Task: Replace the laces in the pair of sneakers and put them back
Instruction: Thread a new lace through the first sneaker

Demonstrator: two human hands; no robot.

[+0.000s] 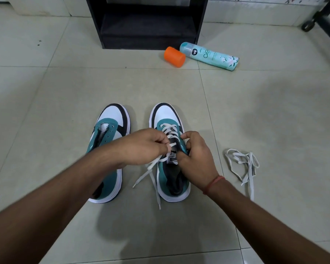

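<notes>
Two teal, white and black sneakers stand side by side on the tiled floor, toes pointing away from me. The left sneaker (111, 130) has bare eyelets and no lace. The right sneaker (168, 115) carries a white lace (169, 130) crossed through most of its eyelets, with both loose ends trailing onto the floor at its left side. My left hand (145, 145) pinches the lace at the upper eyelets. My right hand (196, 157) grips the sneaker's right collar near the tongue. A second loose white lace (242, 164) lies tangled on the floor to the right.
A black open shelf unit (147, 25) stands against the far wall. In front of it lie an orange cap (174, 56) and a teal spray can (210, 55) on its side. A black chair leg with a caster (316, 21) is at the top right.
</notes>
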